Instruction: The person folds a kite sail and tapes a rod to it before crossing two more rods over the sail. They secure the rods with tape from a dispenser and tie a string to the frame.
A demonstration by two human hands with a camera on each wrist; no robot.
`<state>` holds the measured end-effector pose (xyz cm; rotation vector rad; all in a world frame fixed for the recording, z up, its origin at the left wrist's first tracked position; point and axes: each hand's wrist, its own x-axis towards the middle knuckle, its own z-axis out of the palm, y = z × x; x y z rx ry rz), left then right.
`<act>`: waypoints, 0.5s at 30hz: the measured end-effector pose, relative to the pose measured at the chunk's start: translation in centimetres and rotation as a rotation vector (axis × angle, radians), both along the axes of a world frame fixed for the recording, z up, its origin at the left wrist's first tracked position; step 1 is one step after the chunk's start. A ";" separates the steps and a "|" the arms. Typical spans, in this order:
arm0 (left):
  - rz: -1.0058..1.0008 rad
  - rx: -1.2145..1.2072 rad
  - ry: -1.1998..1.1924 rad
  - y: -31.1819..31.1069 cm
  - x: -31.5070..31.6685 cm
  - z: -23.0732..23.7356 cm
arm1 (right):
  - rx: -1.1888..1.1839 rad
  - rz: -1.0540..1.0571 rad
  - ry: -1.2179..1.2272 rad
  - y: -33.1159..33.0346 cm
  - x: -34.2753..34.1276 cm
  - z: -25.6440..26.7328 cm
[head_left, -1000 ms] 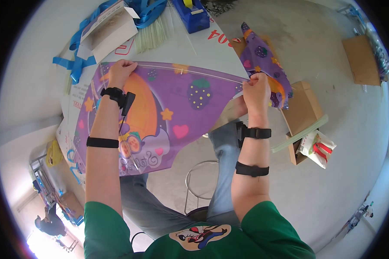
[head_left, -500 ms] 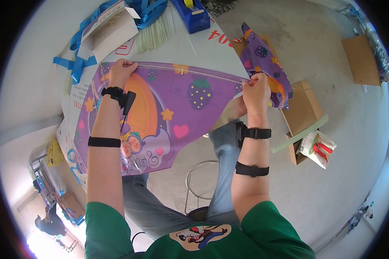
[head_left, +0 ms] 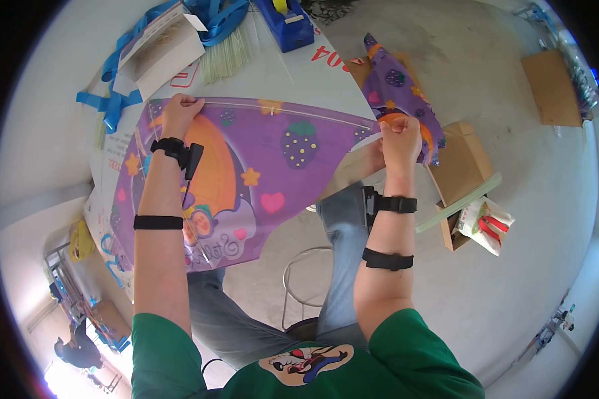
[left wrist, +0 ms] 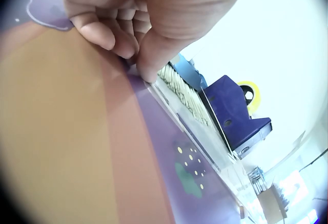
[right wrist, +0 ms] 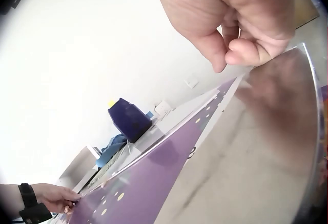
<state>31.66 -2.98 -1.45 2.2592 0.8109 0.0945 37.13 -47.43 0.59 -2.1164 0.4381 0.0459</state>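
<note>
A purple kite sail (head_left: 266,143), printed with fruit, stars and hearts, lies on the white table and hangs over its near edge. A thin pale rod (head_left: 299,112) runs along its far edge. My left hand (head_left: 178,114) pinches that far edge near its left end, thumb and fingertips on the film beside the rod in the left wrist view. My right hand (head_left: 401,143) is at the sail's right tip. In the right wrist view its fingers are curled and the thumb and a fingertip (right wrist: 240,54) meet just above the clear film border (right wrist: 220,147), with nothing visible between them.
Across the table are a blue tape dispenser (head_left: 287,30), a bundle of thin pale sticks (head_left: 225,60), blue ribbon (head_left: 118,106) and an open white box (head_left: 173,63). To the right sit a second purple sail (head_left: 396,80) and an open cardboard box (head_left: 462,163).
My right hand has shifted slightly right, away from the sail's tip, and its fingers look more curled. My left hand stays on the edge. The whole head view has shifted slightly left.
</note>
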 end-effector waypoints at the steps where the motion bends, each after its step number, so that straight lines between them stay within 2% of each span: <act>1: -0.002 -0.003 0.001 -0.1 0.0 0.0 | -0.003 -0.002 0.001 0.0 0.0 0.2; 6: 0.013 0.000 -0.016 -0.2 -0.1 0.1 | -0.321 0.087 -0.195 1.0 -0.7 0.8; 13: 0.017 -0.048 -0.043 0.6 0.0 -1.1 | -0.289 0.054 -0.169 0.6 -0.6 1.1; 15: 0.006 -0.043 -0.047 0.9 0.0 -1.3 | -0.295 0.122 -0.084 0.6 -0.7 1.8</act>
